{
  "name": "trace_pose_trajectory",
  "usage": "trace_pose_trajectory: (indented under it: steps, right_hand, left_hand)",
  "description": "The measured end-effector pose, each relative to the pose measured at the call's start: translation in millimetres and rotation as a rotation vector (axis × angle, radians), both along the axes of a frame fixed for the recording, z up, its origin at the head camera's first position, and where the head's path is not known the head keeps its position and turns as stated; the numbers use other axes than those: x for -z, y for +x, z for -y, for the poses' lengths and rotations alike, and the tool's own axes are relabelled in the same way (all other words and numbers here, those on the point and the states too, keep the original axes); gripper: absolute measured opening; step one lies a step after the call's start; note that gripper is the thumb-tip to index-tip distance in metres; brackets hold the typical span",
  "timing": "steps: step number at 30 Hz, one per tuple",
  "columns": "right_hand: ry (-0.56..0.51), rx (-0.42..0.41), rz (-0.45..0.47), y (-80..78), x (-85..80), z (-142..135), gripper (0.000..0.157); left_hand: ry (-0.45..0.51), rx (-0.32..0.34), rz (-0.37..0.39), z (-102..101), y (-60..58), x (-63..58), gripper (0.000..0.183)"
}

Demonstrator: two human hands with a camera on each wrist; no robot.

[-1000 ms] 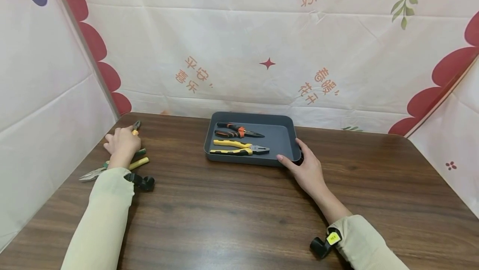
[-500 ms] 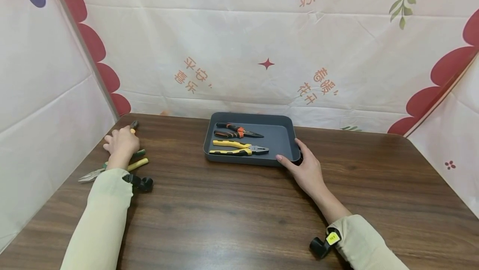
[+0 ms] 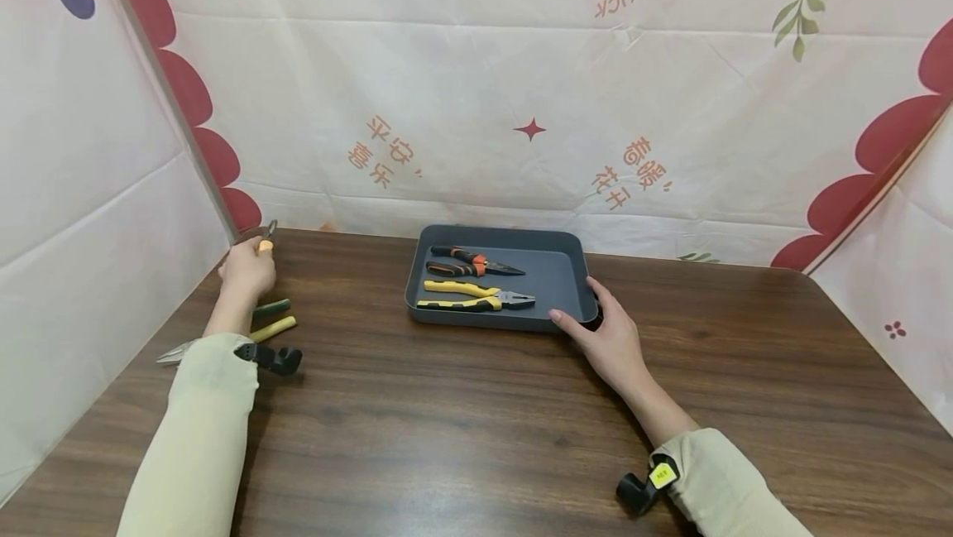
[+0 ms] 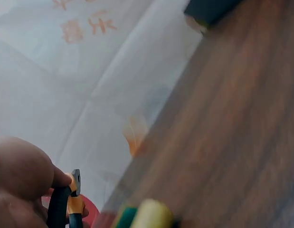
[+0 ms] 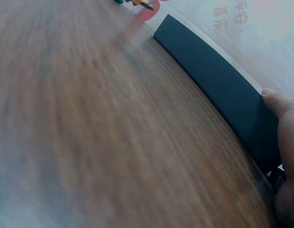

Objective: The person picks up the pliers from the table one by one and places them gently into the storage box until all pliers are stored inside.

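My left hand (image 3: 249,270) grips a small pair of pliers (image 4: 75,205) with black and orange handles at the far left corner of the table; their grey tip points up and away from the fingers. Close by my wrist lie pliers with green handles (image 3: 272,308) and pliers with yellow handles (image 3: 275,328), partly hidden by my arm. My right hand (image 3: 616,340) holds the near right corner of a dark grey tray (image 3: 562,272), thumb on the rim. Inside it are black-and-orange needle-nose pliers (image 3: 456,268) and yellow-and-black combination pliers (image 3: 476,303).
The brown wooden table (image 3: 417,421) spreads in front of me. A printed white cloth (image 3: 447,65) hangs behind its far edge, with more cloth along both sides. The tray stands near that far edge, around the middle.
My left hand has closed on the small pliers and lifted them a little, their tip swinging upward. The right hand and the tray stay in place.
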State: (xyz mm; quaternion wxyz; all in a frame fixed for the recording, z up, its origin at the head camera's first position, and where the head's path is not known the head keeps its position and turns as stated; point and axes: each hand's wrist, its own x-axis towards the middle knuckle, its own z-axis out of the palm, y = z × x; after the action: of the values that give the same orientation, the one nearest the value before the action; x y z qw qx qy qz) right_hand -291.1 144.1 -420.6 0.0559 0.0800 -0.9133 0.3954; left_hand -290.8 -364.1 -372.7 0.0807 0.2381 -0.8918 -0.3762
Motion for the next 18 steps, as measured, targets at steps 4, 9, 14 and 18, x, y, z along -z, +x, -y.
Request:
trace_pose_trajectory:
  steps: [4, 9, 14, 18]
  right_hand:
    - [0.000, 0.001, 0.000, 0.0, -0.1, 0, 0.093]
    - [0.004, -0.001, -0.003, -0.1, 0.0, 1, 0.093]
    - [0.002, 0.001, -0.001, 0.4, 0.1, 0, 0.093]
    - [0.003, 0.004, 0.001, 0.7, 0.1, 0, 0.093]
  left_hand:
    - [0.092, 0.040, -0.081, -7, -0.1, -8.1, 0.054]
    - [0.205, 0.085, -0.149, -14, -0.4, -15.6, 0.055]
    - [0.275, 0.107, -0.206, -23, -0.7, -25.1, 0.055]
    - [0.316, 0.126, -0.229, -34, 1.3, -36.2, 0.056]
